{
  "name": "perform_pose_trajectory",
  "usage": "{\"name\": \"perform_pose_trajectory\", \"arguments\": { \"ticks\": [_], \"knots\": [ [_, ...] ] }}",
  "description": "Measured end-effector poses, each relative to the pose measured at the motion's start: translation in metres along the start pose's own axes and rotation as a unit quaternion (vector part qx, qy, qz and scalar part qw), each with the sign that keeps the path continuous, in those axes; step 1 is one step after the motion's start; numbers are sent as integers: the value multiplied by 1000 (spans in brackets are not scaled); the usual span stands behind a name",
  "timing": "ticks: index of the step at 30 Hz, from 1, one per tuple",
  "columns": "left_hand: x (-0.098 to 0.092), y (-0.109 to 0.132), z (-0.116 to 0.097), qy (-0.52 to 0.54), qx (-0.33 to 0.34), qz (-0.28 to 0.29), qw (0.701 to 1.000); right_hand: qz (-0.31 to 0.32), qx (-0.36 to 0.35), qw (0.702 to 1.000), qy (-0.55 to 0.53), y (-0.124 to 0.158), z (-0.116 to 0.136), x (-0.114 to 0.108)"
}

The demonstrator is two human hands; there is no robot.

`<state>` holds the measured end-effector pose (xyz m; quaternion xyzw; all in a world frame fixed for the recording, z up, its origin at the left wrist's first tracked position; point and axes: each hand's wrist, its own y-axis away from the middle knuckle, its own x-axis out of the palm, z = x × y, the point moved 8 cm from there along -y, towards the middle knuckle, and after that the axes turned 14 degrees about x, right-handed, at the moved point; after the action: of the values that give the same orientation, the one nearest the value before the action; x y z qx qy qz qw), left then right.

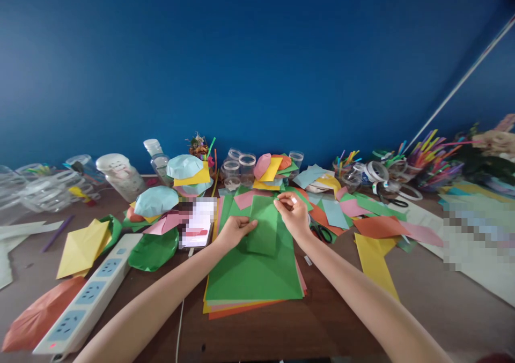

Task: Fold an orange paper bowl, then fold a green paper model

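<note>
A small green paper rectangle is held over a stack of coloured paper whose top sheet is green. Along its left edge, my left hand pinches it between thumb and fingers. At the upper right corner my right hand has thumb and forefinger pressed together on the same piece. Pink and orange sheets show at the stack's edges. Just right of my right hand lie black-handled scissors, partly covered by paper scraps. A phone with a lit screen lies left of my left hand.
A white power strip lies at the left, near green folded paper and yellow folded paper. Plastic cups stand along the blue wall. Bundled straws are at the back right; yellow strips lie at the right.
</note>
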<state>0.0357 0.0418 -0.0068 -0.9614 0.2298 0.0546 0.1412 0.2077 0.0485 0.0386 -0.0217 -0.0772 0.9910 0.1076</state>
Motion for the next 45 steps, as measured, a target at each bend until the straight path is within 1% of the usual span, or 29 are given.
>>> {"name": "perform_pose_trajectory", "arguments": {
  "ticks": [2, 4, 10, 13, 15, 17, 20, 22, 25, 28, 30, 31, 33, 35, 37, 38, 41, 43, 45],
  "knots": [
    [3, 1, 4, 0, -7, 20, 1000, -7, 11, 1000, -20, -3, -4, -3],
    [3, 1, 8, 12, -12, 23, 1000, -2, 30, 999, -40, -6, -9, -4],
    [-6, 0, 19, 46, -31, -25, 998, 65, 118, 985, -104, -10, -22, 5],
    [-10, -1, 19, 60, -34, -48, 996, 113, 130, 981, -85, -9, -24, 13],
    [-11, -1, 18, 75, -36, -61, 995, 129, 129, 981, -58, -8, -25, 17],
    [-8, 0, 15, 96, -38, -57, 993, 115, 122, 985, -36, -8, -24, 15],
    [2, 2, 10, 110, -50, -11, 993, 63, 96, 993, -28, -9, -21, 6],
    [5, 3, 9, 99, -56, 8, 994, 40, 86, 995, -27, -10, -19, 1],
    [1, 3, 8, 70, -44, -6, 997, 50, 98, 993, -39, -11, -20, 3],
    [-4, 2, 9, 48, -32, -27, 998, 89, 138, 985, -48, -10, -26, 10],
    [-6, 1, 11, 41, -35, -33, 998, 108, 150, 982, -32, -8, -27, 14],
    [-7, 0, 12, 42, -37, -40, 998, 113, 143, 983, -18, -7, -26, 15],
    [-12, 0, 14, 54, -38, -77, 995, 107, 104, 989, 18, -5, -17, 14],
    [-18, 0, 15, 65, -25, -127, 989, 79, 45, 994, 65, -1, -4, 10],
    [-20, 1, 13, 68, -4, -151, 986, 40, -10, 992, 121, 5, 10, 7],
    [-18, 1, 12, 72, 6, -149, 986, 28, -31, 988, 149, 8, 15, 7],
    [-6, 1, 5, 112, 20, -110, 987, 20, -77, 975, 207, 17, 26, 13],
    [3, 2, -2, 149, 23, -81, 985, 27, -95, 970, 223, 22, 29, 18],
    [10, 2, -14, 173, 43, -59, 982, 47, -99, 970, 217, 25, 31, 23]
  ]
}}
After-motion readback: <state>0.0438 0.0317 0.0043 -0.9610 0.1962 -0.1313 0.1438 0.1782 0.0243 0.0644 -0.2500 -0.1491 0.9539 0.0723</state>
